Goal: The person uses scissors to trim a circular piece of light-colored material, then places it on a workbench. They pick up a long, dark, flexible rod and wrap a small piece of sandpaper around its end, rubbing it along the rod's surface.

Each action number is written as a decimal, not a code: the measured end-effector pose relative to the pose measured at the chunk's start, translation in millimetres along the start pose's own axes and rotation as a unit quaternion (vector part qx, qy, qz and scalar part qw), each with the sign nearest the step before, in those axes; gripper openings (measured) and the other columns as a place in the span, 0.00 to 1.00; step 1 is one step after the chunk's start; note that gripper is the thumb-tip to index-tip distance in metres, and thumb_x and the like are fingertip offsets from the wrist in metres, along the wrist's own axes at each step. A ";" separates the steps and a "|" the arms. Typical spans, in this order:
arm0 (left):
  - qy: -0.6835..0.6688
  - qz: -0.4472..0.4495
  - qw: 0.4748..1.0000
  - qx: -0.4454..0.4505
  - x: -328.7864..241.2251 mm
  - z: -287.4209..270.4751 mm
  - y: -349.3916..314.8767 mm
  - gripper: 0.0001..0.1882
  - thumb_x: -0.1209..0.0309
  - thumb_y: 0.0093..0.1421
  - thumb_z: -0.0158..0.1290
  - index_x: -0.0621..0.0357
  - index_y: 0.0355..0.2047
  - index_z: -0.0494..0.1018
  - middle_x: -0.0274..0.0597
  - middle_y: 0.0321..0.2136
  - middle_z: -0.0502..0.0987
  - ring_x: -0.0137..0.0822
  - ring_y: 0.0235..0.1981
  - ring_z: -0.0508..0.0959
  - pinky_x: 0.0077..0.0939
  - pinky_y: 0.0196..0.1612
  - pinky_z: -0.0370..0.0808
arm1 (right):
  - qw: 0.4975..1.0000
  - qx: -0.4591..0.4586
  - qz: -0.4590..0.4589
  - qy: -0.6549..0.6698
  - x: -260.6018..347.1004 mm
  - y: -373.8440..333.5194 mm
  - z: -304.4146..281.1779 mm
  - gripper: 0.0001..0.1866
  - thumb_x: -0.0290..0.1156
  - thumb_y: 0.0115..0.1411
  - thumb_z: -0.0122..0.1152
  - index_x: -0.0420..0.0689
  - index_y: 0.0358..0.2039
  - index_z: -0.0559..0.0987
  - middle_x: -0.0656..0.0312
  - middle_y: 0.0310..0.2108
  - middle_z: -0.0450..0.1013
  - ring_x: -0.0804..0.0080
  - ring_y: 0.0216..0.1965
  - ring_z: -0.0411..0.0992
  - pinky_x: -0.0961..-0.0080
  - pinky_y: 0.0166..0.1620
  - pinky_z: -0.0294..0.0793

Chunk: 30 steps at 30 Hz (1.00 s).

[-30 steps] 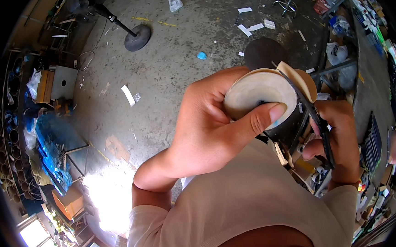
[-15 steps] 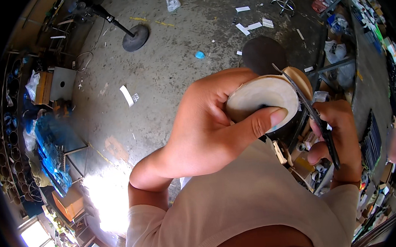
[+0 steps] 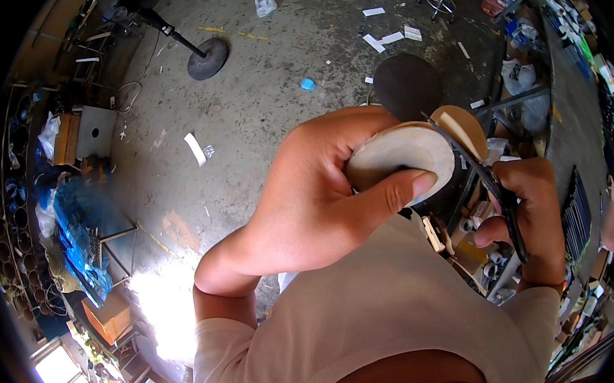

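My left hand (image 3: 322, 197) is wrapped around a cream, round, hollow piece (image 3: 421, 148), with the thumb pressed over its near rim and the fingers behind it. At the right rim, a tan curved flap (image 3: 465, 129) stands out. My right hand (image 3: 538, 207) grips a slim black-handled cutting tool (image 3: 482, 171), its narrow dark blade lying along the right rim between the round piece and the flap. The angle does not show whether the tool is a knife or scissors. The fingertips of my left hand are hidden behind the piece.
A dark round stool seat (image 3: 408, 85) is just beyond my hands. White paper strips (image 3: 382, 40) and a blue scrap (image 3: 307, 84) lie on the concrete floor. A cluttered bench (image 3: 578, 101) runs along the right. Blue plastic sheeting (image 3: 79, 239) and a cardboard box (image 3: 109, 315) are at left.
The round piece has tilted and shifted slightly left and down in my left hand. The tan flap stands further apart from it. The blade has moved slightly left and down along the rim.
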<state>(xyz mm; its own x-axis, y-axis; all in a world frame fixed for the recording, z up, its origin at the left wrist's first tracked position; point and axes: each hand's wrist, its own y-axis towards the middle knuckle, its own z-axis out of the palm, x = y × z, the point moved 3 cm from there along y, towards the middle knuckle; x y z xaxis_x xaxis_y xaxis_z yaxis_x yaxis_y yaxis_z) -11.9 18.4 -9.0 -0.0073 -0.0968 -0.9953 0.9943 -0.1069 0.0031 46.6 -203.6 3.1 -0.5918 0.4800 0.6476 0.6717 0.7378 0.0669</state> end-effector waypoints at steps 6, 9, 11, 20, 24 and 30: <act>0.030 0.030 0.999 0.017 -2.7 3.0 -0.6 0.14 0.79 0.46 0.63 0.69 0.34 0.75 0.40 0.28 0.75 0.27 0.31 0.75 0.17 0.33 0.70 | 0.999 -0.026 -0.015 0.015 7.4 8.1 -0.6 0.37 0.61 0.22 0.75 0.45 0.12 0.62 0.65 0.08 0.55 0.73 0.10 0.55 0.78 0.16 0.52; 0.020 0.035 0.999 0.010 -3.8 4.5 -0.5 0.14 0.79 0.46 0.63 0.69 0.34 0.75 0.40 0.27 0.75 0.27 0.31 0.75 0.18 0.33 0.70 | 1.000 -0.023 -0.018 0.007 8.1 6.9 0.0 0.36 0.60 0.22 0.75 0.45 0.12 0.62 0.65 0.08 0.55 0.73 0.10 0.55 0.78 0.16 0.52; 0.003 0.025 1.000 0.004 -4.0 5.6 -0.5 0.13 0.79 0.46 0.63 0.69 0.33 0.75 0.39 0.27 0.74 0.27 0.31 0.75 0.18 0.33 0.69 | 1.000 -0.007 -0.014 0.004 3.8 4.0 0.8 0.36 0.59 0.23 0.76 0.45 0.11 0.62 0.65 0.08 0.54 0.74 0.10 0.56 0.78 0.16 0.52; 0.060 0.009 0.998 0.028 -1.4 -0.6 -1.6 0.10 0.78 0.47 0.63 0.68 0.30 0.75 0.37 0.25 0.73 0.26 0.27 0.72 0.18 0.29 0.65 | 1.000 0.001 -0.002 -0.005 4.2 1.9 1.0 0.34 0.56 0.28 0.75 0.45 0.11 0.60 0.61 0.08 0.54 0.67 0.09 0.55 0.76 0.15 0.51; 0.057 0.013 0.998 0.033 1.0 -2.7 -0.7 0.10 0.78 0.47 0.62 0.67 0.30 0.75 0.37 0.25 0.73 0.25 0.27 0.72 0.18 0.29 0.65 | 1.000 -0.005 0.010 -0.011 5.7 1.0 2.3 0.34 0.55 0.30 0.76 0.45 0.10 0.60 0.61 0.08 0.54 0.66 0.09 0.55 0.76 0.15 0.51; 0.071 -0.001 0.997 0.038 4.7 -8.6 0.7 0.09 0.78 0.49 0.61 0.67 0.31 0.75 0.38 0.27 0.75 0.26 0.27 0.72 0.18 0.29 0.66 | 0.999 -0.014 0.030 -0.038 6.0 1.7 2.4 0.32 0.52 0.31 0.76 0.43 0.11 0.63 0.62 0.08 0.55 0.70 0.10 0.54 0.76 0.15 0.51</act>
<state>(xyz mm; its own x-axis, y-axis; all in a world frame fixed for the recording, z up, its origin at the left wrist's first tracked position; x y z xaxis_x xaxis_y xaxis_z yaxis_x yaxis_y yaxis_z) -10.3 26.4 -14.6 0.0113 0.0447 -0.9989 0.9833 -0.1818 0.0029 43.0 -198.3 5.3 -0.5820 0.5576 0.5919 0.7183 0.6937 0.0527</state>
